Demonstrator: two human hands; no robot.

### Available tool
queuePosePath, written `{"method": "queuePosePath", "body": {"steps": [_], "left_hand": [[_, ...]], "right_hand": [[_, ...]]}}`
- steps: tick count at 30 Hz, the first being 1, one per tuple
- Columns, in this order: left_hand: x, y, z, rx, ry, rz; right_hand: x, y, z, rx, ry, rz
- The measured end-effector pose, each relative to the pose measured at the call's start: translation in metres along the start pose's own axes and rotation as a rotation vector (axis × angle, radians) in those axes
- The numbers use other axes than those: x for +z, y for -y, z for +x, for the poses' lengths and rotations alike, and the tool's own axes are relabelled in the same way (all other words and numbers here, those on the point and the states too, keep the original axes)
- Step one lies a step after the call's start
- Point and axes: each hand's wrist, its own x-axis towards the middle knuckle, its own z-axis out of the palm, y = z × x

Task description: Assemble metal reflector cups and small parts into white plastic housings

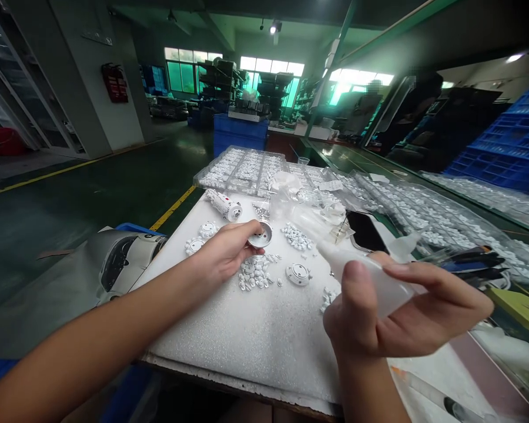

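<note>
Over the white bench [247, 346], our left hand [229, 247] grips a white cup [261, 238], while our right hand [405, 323] clasps a cloudy squeeze bottle [385, 288], its tip towards the cup. We judge the work partway along: three round pieces [300, 274] look possibly done, yet heaps of small white parts [255, 273] lie loose. Filled trays [242, 170] line the far side; beyond, we see a green floor [92, 194] and bright windows [272, 64].

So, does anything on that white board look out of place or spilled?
Nothing is clearly spilled. One small oddity: a single white piece sits apart from the pile near the left hand, beside a round white part. It looks like a stray, though perhaps it was left there deliberately.
</note>
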Motion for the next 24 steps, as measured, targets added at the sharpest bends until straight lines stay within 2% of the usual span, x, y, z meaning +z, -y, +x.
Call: {"method": "queuePosePath", "body": {"steps": [4,9,24], "left_hand": [[0.0025,0.0003,-0.0035,-0.03,-0.012,-0.02],[0.0022,0.0019,-0.0048,-0.033,0.016,-0.029],[0.0036,0.0009,-0.0068,-0.033,0.038,-0.029]], "right_hand": [[0.0024,0.0048,-0.0045,0.042,0.124,0.069],[0.0064,0.004,-0.0076,0.045,0.243,0.001],[0.0091,0.0028,-0.0063,-0.024,0.274,-0.011]]}}
